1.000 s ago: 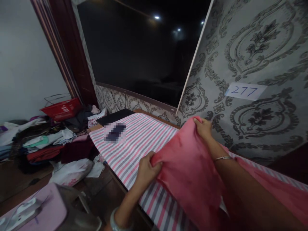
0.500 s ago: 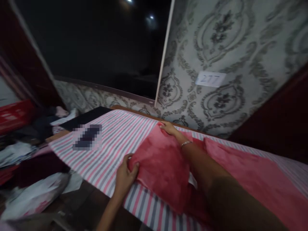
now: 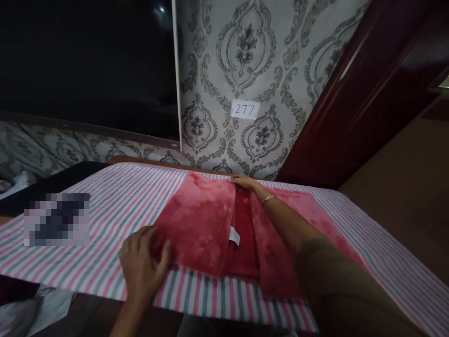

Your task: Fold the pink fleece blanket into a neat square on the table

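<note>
Lying on the striped cover (image 3: 94, 220), the red cloth (image 3: 199, 215) has its left panel apparently folded inward, seemingly steadied by the half-open left hand (image 3: 142, 262) curved loosely around its near-left corner and the low, flattened right hand (image 3: 245, 181) at its far edge, any pinch there unclear.

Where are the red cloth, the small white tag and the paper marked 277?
Red cloth (image 3: 198, 217): head view, middle of its left panel.
White tag (image 3: 235, 236): head view, middle of its visible face.
Paper marked 277 (image 3: 245, 109): head view, middle of the sheet, at the number.
</note>
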{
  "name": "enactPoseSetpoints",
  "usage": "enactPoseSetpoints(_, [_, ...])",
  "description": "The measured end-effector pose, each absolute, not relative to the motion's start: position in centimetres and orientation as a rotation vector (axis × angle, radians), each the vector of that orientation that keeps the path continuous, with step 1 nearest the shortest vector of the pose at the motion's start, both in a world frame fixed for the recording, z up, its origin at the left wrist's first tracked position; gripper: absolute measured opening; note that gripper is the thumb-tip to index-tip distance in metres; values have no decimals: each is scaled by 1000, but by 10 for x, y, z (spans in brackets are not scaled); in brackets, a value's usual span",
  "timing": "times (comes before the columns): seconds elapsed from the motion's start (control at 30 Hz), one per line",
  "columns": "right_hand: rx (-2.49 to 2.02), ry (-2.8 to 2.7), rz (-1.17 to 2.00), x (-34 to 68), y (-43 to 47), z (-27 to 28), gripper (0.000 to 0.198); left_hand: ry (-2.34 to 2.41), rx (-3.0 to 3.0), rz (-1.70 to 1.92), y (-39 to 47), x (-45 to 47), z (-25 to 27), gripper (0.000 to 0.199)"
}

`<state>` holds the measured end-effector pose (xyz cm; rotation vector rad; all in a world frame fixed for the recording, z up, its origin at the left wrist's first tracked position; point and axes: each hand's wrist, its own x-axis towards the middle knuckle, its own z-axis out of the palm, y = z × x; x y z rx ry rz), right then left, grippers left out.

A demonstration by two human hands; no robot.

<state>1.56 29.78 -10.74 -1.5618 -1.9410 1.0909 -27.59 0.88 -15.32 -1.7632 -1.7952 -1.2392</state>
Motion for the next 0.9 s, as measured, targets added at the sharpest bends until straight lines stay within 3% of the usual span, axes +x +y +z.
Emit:
enactPoseSetpoints(0.13, [-1495,-1785,1268,13,282,-114,55,-1450,-2259,-1074,-12,-209,-152,40])
enactPoseSetpoints(0.23, [-1453,-1684,1342,13,273,-118,65,-1563,-2320,-931,-17,-165,-159,52])
enactPoseSetpoints(0.4, [-1538,-1622,1240,7,265,-127,84,-1814,-2243,-724,-8,-149,-168,40])
enactPoseSetpoints(0.63, [-1545,-1706,786,-9,274,-128,82,-1731,-2214,-735,-3,-147,-146,34])
enactPoseSetpoints(0.8, [-1674,-1744,695,0,267,-124,75,-1597,-2489,-561,4,-121,-159,18])
enactPoseSetpoints(0.9, [-1739,-1789,677,3,260,-119,73,-1660,-2540,-604,4,-119,-164,19])
